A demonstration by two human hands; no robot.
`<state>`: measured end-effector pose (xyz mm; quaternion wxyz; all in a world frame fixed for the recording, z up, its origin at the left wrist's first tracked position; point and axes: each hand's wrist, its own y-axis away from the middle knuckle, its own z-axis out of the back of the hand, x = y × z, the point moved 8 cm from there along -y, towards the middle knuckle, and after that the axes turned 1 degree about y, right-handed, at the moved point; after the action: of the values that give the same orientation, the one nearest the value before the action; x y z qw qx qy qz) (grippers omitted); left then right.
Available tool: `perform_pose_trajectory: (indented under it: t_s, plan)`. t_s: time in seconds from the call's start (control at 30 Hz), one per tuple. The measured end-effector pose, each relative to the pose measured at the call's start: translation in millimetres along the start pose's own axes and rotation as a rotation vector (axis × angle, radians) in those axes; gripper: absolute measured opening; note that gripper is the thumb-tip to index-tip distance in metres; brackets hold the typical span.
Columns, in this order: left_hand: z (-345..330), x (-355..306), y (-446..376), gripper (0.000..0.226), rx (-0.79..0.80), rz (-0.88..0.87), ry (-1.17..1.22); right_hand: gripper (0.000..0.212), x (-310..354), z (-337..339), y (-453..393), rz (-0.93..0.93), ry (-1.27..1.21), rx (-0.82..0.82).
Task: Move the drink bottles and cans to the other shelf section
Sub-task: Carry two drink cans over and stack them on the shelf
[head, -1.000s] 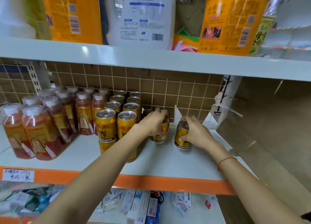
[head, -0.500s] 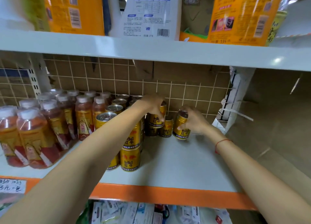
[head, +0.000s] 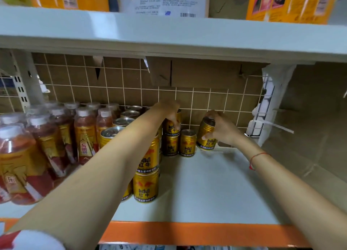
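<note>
Fingers (head: 206,137) of the right hand (head: 223,129) wrap a tilted gold Red Bull can (head: 206,135) at the shelf (head: 197,193) back; the left hand (head: 169,111) grips a stacked can (head: 171,127). Judging by looks: rigid, smooth, fairly heavy if full, dentable, so hold mid-body.

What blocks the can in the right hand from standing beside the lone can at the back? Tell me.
Nothing visible does. The right hand grips a tilted gold can, its base near the shelf. The patch of shelf between it and the single standing can is bare. The left hand grips the top can of a stack further left.
</note>
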<state>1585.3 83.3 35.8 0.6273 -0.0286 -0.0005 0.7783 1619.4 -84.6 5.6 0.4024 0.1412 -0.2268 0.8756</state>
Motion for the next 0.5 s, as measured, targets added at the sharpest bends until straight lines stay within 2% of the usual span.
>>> perform_pose_trajectory:
  t_s: [0.3,0.4,0.5]
  plan:
    - [-6.6,7.7,-8.7,0.078,0.022,-0.002,0.049,0.075,15.5,-1.2,-15.4,0.036,0.006,-0.014]
    - [-3.7,7.7,-8.2,0.09,-0.017,-0.032,-0.017,0.078,17.3,-4.1,-18.9,0.035,0.0,-0.005]
    - [-2.9,6.3,-10.7,0.09,-0.037,-0.051,-0.063,0.078,16.2,-6.0,-20.9,0.026,-0.007,-0.003]
